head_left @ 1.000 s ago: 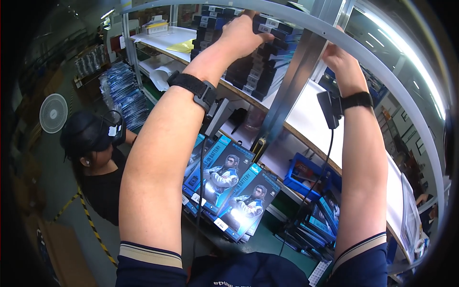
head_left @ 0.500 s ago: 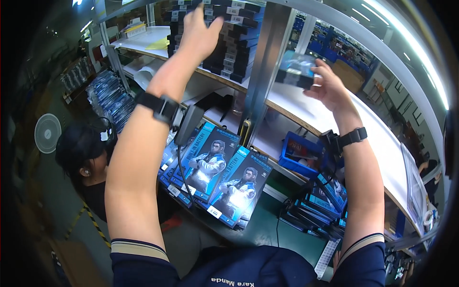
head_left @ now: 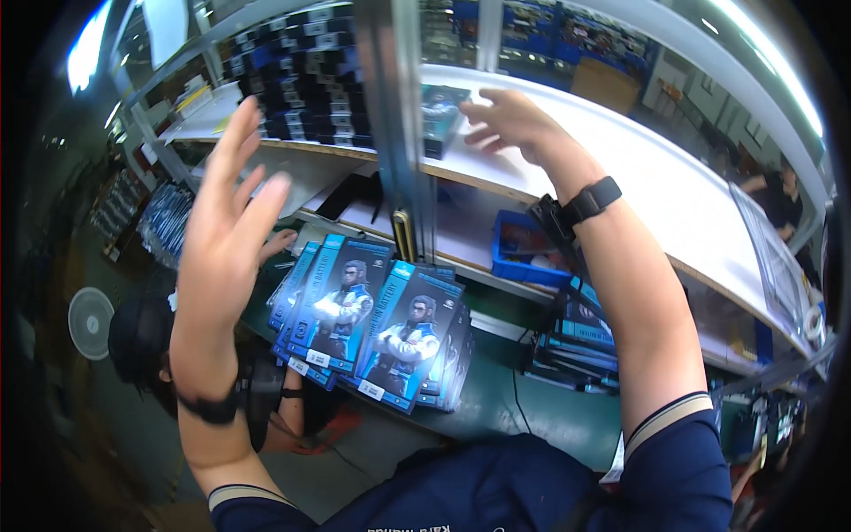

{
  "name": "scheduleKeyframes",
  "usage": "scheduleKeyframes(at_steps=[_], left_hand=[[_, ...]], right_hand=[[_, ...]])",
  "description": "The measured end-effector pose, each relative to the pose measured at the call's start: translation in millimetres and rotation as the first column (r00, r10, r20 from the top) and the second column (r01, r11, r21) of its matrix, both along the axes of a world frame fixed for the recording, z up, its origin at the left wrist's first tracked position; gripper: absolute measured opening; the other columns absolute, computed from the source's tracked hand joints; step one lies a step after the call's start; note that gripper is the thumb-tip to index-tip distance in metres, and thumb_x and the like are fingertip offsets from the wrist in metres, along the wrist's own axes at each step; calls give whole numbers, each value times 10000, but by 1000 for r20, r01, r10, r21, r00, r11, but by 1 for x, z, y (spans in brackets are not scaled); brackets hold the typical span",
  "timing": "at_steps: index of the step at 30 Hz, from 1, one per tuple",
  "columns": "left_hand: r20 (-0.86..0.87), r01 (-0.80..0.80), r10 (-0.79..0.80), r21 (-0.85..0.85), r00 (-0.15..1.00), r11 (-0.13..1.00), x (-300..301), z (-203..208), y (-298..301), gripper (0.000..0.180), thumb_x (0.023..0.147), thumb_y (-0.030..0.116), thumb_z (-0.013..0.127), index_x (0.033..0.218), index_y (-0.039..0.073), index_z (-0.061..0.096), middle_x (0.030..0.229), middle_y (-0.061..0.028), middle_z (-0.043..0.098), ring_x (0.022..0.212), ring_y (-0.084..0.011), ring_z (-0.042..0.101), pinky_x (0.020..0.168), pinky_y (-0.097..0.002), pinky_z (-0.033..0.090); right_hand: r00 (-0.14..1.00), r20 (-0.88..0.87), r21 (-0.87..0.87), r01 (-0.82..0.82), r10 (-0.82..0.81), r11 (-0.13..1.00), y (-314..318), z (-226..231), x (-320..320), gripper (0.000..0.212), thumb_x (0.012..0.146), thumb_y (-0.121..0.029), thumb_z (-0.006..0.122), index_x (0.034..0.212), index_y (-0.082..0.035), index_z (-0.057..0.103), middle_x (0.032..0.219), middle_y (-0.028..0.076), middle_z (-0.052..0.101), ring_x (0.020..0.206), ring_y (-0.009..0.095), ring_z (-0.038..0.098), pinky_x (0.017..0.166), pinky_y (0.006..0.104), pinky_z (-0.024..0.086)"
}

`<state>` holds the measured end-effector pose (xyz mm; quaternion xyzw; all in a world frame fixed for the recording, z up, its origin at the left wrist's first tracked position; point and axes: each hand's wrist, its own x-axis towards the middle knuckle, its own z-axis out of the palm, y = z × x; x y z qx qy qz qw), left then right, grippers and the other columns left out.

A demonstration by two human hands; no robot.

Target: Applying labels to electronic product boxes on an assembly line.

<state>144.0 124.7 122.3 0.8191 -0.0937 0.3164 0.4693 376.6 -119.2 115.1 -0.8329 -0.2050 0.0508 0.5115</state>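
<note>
Your right hand point(head_left: 514, 124) is empty, fingers loosely spread and a little curled, with its fingertips at the near right edge of a flat dark-and-teal product box point(head_left: 443, 111) on the white upper shelf point(head_left: 612, 168); you cannot tell from this view whether they touch it. That box seems to lie flat just right of the upright metal post point(head_left: 394, 115), which hides part of its left side, so setting it down looks done or nearly done. Your left hand point(head_left: 226, 213) is blurred, its thumb well away from the fingers, and it shows nothing in its grasp; it is raised in front of the shelving, left of the post. Behind it, tall columns of dark boxes point(head_left: 297, 84) stand close together on the shelf, so much of the stacking there appears complete. On the green workbench point(head_left: 496, 377) below you, the overlapping piles of illustrated boxes point(head_left: 408, 332) lie with their pictured faces up, and a second, untidier pile of boxes point(head_left: 576, 341) sits to their right, near the blue bin point(head_left: 523, 253). Whether these piles are left to be handled, you cannot judge from here.
</note>
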Motion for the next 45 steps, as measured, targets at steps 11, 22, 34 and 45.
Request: scheduleKeyframes(at_steps=[11,22,34,45], left_hand=[[-229,980,-968,-144,99,134,-91,-66,-90,364,890,239,725,1221,126,627,1322,-302,552,1178,-483,579,996,-579,452],[-348,940,-929,-343,-125,2,-60,-133,-172,631,956,414,608,1453,62,442,1327,-353,517,1223,-483,539,1016,-547,438],[-765,785,-520,-31,380,618,-115,-387,-382,314,903,58,621,1214,67,660,1229,-135,634,1150,-350,592,1007,-408,460],[-620,840,-568,428,542,334,-102,-492,-466,440,795,250,748,1220,159,680,1446,-160,473,1370,-380,384,1129,-557,253]], right_hand=[[729,389,169,-657,563,735,-190,0,-199,608,963,-402,629,1205,155,581,957,213,700,748,161,673,651,245,539],[828,-280,607,-240,486,758,-314,-145,-346,469,951,-226,677,1346,5,571,1162,146,686,925,184,673,777,275,539],[452,-892,115,191,16,975,-345,-556,-528,407,960,-248,602,1331,-85,564,1126,96,675,950,212,650,800,367,539],[803,-572,9,-197,167,980,-239,-901,-648,391,947,-378,582,1175,-71,662,1080,173,705,949,329,668,864,445,511]])
